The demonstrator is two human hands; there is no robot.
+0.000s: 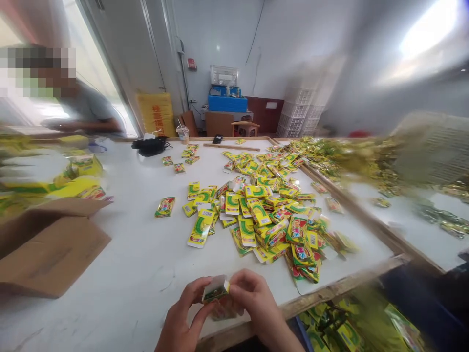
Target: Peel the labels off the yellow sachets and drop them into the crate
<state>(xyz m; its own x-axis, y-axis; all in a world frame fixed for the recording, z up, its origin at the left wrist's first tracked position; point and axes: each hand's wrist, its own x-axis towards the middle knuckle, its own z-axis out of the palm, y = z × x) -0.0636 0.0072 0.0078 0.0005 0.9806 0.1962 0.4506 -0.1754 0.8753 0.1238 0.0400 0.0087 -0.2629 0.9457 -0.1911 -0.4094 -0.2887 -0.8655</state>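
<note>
Near the table's front edge, my left hand (185, 310) and my right hand (258, 303) hold one small carton (215, 293) between them. Its end faces up and is open, with a white flap standing raised. Something dark and shiny shows inside, too small to name. My left thumb and fingers grip the left side; my right fingers pinch the right edge by the flap. Just beyond lies a heap of small yellow-green cartons (247, 231) printed with red fruit, some flat with flaps out, others filled out. A single carton (164, 207) lies apart on the left.
A brown cardboard box (58, 252) stands at left. Wooden strips (351, 215) divide the white table (142, 274); gold-wrapped pieces (330, 151) lie beyond at right. Below the front edge, a blue bin (306, 335) holds more cartons. Another person (91, 107) sits at far left.
</note>
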